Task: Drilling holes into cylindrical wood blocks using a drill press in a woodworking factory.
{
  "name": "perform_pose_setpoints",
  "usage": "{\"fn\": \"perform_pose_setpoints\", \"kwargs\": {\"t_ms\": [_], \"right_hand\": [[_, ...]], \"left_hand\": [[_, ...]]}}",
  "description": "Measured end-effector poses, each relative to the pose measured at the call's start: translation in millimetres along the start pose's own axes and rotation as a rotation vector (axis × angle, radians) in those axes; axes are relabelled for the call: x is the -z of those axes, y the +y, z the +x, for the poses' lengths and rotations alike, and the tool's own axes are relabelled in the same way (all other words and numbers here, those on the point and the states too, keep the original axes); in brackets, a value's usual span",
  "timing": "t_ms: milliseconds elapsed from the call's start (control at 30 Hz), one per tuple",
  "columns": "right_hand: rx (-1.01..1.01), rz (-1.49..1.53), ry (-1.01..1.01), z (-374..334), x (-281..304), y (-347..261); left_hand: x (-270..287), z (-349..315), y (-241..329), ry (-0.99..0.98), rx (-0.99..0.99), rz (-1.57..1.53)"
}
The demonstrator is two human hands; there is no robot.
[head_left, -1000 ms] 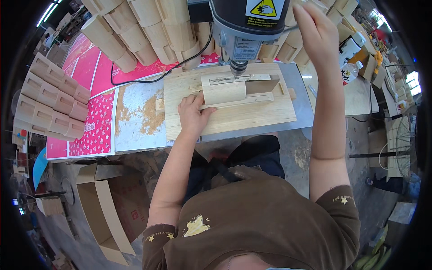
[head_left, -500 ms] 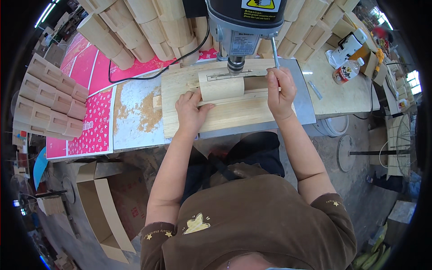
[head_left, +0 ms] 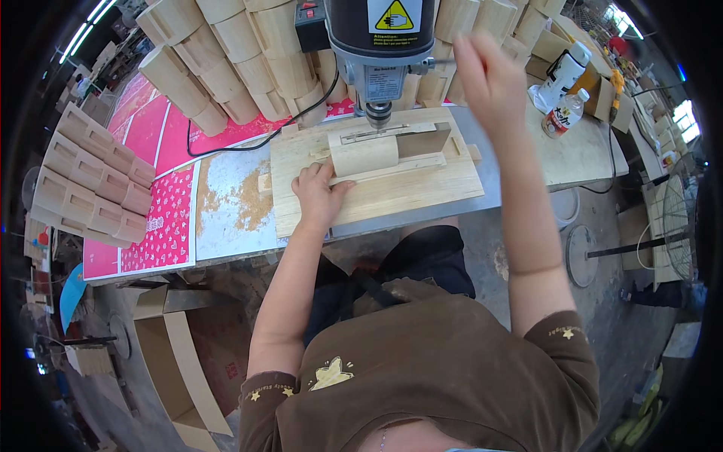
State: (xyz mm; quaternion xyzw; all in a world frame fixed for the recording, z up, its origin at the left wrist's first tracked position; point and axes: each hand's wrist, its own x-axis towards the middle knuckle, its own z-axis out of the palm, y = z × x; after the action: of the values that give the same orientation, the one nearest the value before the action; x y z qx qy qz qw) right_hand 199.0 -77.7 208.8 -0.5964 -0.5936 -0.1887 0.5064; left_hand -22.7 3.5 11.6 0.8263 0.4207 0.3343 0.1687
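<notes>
Below the chuck (head_left: 378,114) of a drill press (head_left: 382,45) sits a pale, rounded wooden block (head_left: 364,157) with a long narrow slot in its top. It rests between strips on a flat wooden board (head_left: 414,188). My left hand (head_left: 318,194) holds the block's left end, its fingers curled there and its thumb stretched along the front strip. Raised to the right of the drill press, my right hand (head_left: 486,83) is closed round the end of the lever (head_left: 444,62), a little blurred by motion. The chuck's tip stands just over the slot; the bit is hard to make out.
Stacked wooden blocks (head_left: 218,68) line the back, and more (head_left: 94,177) stand at the left. Sawdust (head_left: 252,203) lies beside the board. A black cable (head_left: 248,147) crosses the pink sheet. Bottles (head_left: 565,113) stand back right. On the floor is a cardboard box (head_left: 173,361).
My right hand has swung up and away from the board with the lever, and the chuck has risen slightly. My left hand stays at the block. The whole view has shifted a little.
</notes>
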Motion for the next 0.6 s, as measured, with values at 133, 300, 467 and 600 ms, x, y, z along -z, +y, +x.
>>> {"fn": "perform_pose_setpoints", "kwargs": {"t_ms": [133, 300, 467, 600], "right_hand": [[0.049, -0.307, -0.08, 82, -23, 32], [-0.1, -0.071, -0.079, 88, -36, 41], [-0.086, -0.061, -0.146, 5, 10, -5], [-0.13, 0.082, -0.026, -63, -11, 4]], "left_hand": [[-23, 6, 16, -0.005, -0.087, 0.042], [-25, 8, 19, -0.045, -0.072, 0.0], [-23, 6, 17, -0.027, -0.069, 0.018], [-22, 7, 21, -0.04, -0.069, -0.008]]}}
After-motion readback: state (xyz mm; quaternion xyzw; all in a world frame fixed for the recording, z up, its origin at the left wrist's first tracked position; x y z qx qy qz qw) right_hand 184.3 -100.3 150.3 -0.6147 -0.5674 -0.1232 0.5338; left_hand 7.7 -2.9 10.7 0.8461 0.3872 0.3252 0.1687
